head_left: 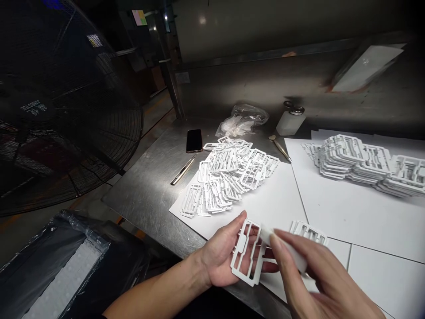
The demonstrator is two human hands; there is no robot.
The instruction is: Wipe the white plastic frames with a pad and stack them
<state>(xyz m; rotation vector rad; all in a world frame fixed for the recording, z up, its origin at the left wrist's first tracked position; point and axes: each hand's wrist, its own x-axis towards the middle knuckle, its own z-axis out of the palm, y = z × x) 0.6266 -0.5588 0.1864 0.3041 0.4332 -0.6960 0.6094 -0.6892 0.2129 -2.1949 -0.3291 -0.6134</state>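
My left hand point(222, 254) holds a white plastic lattice frame point(247, 252) upright on its palm and fingers. My right hand point(318, 279) is shut on a white foam block point(285, 248), whose end presses against or sits just behind that frame. Just beyond the block lies a small stack of similar frames point(308, 232). A loose heap of white frames point(229, 173) covers a sheet of white paper point(265, 208) farther from my hands. Neatly piled frames point(361, 164) stand on another white sheet point(348, 212) to the right.
A steel table point(142, 190) holds a black smartphone point(194, 141), a metal craft knife point(183, 170), a small metal tool point(280, 148), a plastic bag point(242, 120) and a white bottle point(290, 118). A large floor fan point(66, 110) stands left, beside a black foam-lined case point(63, 270).
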